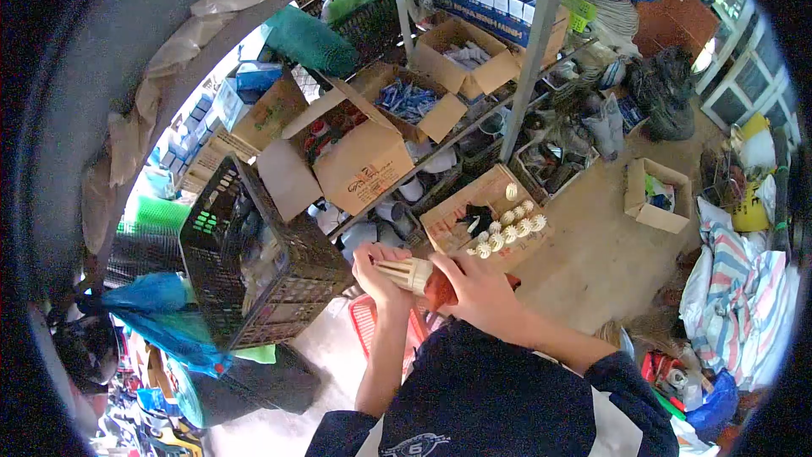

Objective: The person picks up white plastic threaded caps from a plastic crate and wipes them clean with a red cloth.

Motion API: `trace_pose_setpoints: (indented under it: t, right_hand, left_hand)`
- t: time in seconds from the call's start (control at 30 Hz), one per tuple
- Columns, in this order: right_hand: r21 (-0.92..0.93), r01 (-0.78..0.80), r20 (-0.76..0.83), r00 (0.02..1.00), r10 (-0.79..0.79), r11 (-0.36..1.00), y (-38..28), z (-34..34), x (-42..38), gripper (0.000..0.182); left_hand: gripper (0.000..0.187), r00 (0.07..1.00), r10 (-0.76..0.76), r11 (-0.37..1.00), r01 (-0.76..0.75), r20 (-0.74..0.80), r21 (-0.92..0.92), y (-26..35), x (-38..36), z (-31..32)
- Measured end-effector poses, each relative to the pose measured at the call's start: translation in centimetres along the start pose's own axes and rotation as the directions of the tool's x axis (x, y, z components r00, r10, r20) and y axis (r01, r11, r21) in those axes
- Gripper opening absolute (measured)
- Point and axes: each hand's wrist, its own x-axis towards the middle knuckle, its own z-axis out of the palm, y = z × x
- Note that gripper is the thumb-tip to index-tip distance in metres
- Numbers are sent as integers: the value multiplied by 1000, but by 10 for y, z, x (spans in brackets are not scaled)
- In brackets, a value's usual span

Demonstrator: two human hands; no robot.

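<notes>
My left hand (pixel 380 278) is wrapped around a cream ribbed plastic piece (pixel 414 274) with long slots along its side. Against its right end sits a reddish-brown part (pixel 439 289), gripped by my right hand (pixel 484 293). The two parts meet end to end in front of my chest. Just beyond the hands, a flattened cardboard box (pixel 448 234) carries several cream ribbed pieces (pixel 509 235) standing in rows, with a black item (pixel 478 219) lying beside them. Below my left hand is a red plastic basket (pixel 365 327), partly covered by my forearm.
A black crate (pixel 283 292) stands close on my left. Ahead, a metal-framed shelf (pixel 534 51) holds open cartons (pixel 365 165) and blue boxes (pixel 482 21). An open cardboard box (pixel 658 211) sits on the floor to the right, near striped sacks (pixel 734 296).
</notes>
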Motion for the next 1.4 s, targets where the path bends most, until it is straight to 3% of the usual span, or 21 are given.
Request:
trace_pose_setpoints:
  t: [0.13,0.2,0.27,0.3,0.37,0.47,0.53,0.57,0.67,0.73,0.77,0.83,0.9,0.93,1.0,1.1,1.17,1.2,1.23,1.27,1.4]
  right_hand:
    - [376,-104,107,992,68,921,17,15,8,65]
    - [622,-282,393,919,20,731,25,1,12,58]
    - [760,-575,605,796,-9,303,27,-1,4,56]
    - [730,-682,682,731,-15,-30,28,6,-3,56]
    - [628,-697,722,688,-75,-347,34,15,-3,58]
    - [661,-679,676,724,-141,-318,50,26,6,61]
    - [918,-391,360,888,286,59,24,17,16,47]
    - [938,-139,45,957,286,317,25,26,15,43]
    - [574,-42,-228,951,209,818,106,118,4,33]
    - [781,-258,-9,906,423,568,81,82,-3,35]
    - [647,-355,30,896,442,675,80,71,-8,35]
    - [799,-454,194,815,545,394,102,74,-12,34]
    - [844,-333,529,643,554,-421,69,20,-14,39]
    - [838,-245,508,676,534,-487,78,13,-16,45]
    - [884,-25,259,858,443,-467,101,12,-14,53]
    - [945,-14,161,892,423,-328,99,-16,-12,56]
    - [947,221,-298,872,388,231,50,-14,6,61]
    - [730,251,-388,918,83,636,33,-31,7,64]
    - [348,399,-438,869,-230,848,17,-48,8,68]
    - [-217,565,-69,805,-590,796,11,-74,14,72]
    - [-173,498,-57,856,-513,850,47,-33,32,46]
  left_hand:
    - [34,959,58,995,-77,277,58,4,2,-9]
    - [33,840,30,995,24,542,-92,12,4,-5]
    - [35,750,43,973,118,660,-198,19,-1,3]
    - [36,741,57,959,145,669,-242,22,-3,13]
    - [34,673,108,925,202,731,-323,17,5,20]
    - [28,961,49,991,-12,271,-134,7,-17,32]
    - [44,962,-125,971,68,242,230,-17,-16,-3]
    - [47,948,-164,935,60,274,351,-25,-26,-14]
    - [50,911,-272,814,46,311,579,-17,-55,-5]
    - [49,905,-271,810,31,327,586,-12,-61,0]
    - [48,910,-235,842,15,341,539,-12,-58,-2]
    - [46,899,-193,902,5,392,432,-11,-44,-9]
    - [51,905,-197,904,19,378,426,6,-38,-7]
    - [53,907,-204,904,29,370,426,15,-38,-4]
    - [50,907,-198,847,-32,372,530,22,-43,-5]
    - [51,873,-215,832,-71,438,551,24,-56,-7]
    - [60,707,-581,678,147,403,721,29,-49,-9]
    - [65,585,-732,564,233,349,792,31,-48,-10]
    - [73,528,-758,546,194,383,815,31,-56,-5]
    - [80,468,-780,533,151,415,833,33,-65,3]
    - [69,541,-644,460,-292,541,839,18,-55,-10]
